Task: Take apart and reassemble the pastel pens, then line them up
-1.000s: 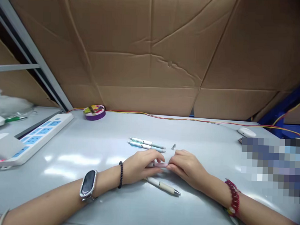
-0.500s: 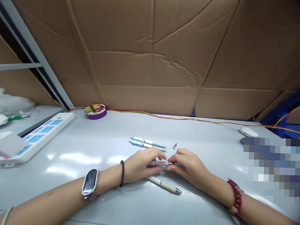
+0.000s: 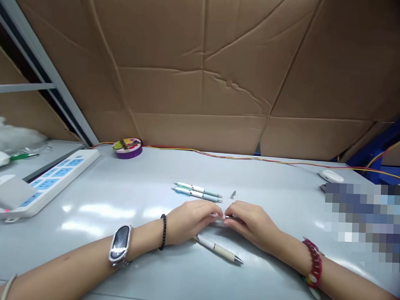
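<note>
Over the middle of the desk, my left hand (image 3: 194,217) is closed around a pink pen (image 3: 219,217), most of which its fingers cover. My right hand (image 3: 250,219) meets it from the right, thumb and fingers pinched on the pen's thin, dark end. Its exact tip is hidden. Just in front of the hands lies a cream and white pen (image 3: 219,249), slanting toward the right. Behind my left hand two light-blue and white pens rest side by side, a farther pen (image 3: 198,189) and a nearer pen (image 3: 196,194). A small metal cone-like piece (image 3: 233,194) lies beside their tips.
A white power strip (image 3: 51,182) with a plug (image 3: 11,191) runs along the left edge. At the back stand a round purple tin (image 3: 128,149) and red and yellow wires (image 3: 200,151) before a cardboard wall (image 3: 195,93). A white mouse-like object (image 3: 331,176) sits at right.
My left fingers have closed down and slid over the pink pen, so less of it shows. My right hand keeps its pinch, nearly in place. The cream pen has shifted very slightly.
</note>
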`<state>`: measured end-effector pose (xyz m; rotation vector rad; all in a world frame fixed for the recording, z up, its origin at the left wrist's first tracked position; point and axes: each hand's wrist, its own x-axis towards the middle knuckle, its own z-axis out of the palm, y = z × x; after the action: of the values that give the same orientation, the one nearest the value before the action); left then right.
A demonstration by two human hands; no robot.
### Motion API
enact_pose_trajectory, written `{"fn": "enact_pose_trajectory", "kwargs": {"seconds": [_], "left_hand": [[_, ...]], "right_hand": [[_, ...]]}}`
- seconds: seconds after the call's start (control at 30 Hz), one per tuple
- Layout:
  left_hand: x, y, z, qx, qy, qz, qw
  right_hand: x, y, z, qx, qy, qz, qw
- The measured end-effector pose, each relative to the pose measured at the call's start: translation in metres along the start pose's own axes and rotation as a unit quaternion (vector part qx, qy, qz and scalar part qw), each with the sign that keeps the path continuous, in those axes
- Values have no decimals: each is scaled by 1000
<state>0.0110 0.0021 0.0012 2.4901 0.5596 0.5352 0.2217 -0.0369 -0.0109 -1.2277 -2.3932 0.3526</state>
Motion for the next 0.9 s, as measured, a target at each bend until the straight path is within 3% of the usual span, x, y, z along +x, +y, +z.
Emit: {"fn": "enact_pose_trajectory", "kwargs": {"seconds": [0.23, 0.4, 0.6, 0.9], "left_hand": [[1, -1, 2, 18, 13, -5, 1000], [1, -2, 2, 12, 6, -1, 1000], [1, -1, 1, 14, 7, -5, 1000], [1, 0, 1, 5, -5, -3, 1000]], "right_hand": [[0, 0, 0, 10, -7, 46, 999], [0, 2, 0, -2, -16, 4, 1000], [0, 1, 0, 23, 6, 24, 999], [1, 2, -1, 19, -8, -18, 1000]]}}
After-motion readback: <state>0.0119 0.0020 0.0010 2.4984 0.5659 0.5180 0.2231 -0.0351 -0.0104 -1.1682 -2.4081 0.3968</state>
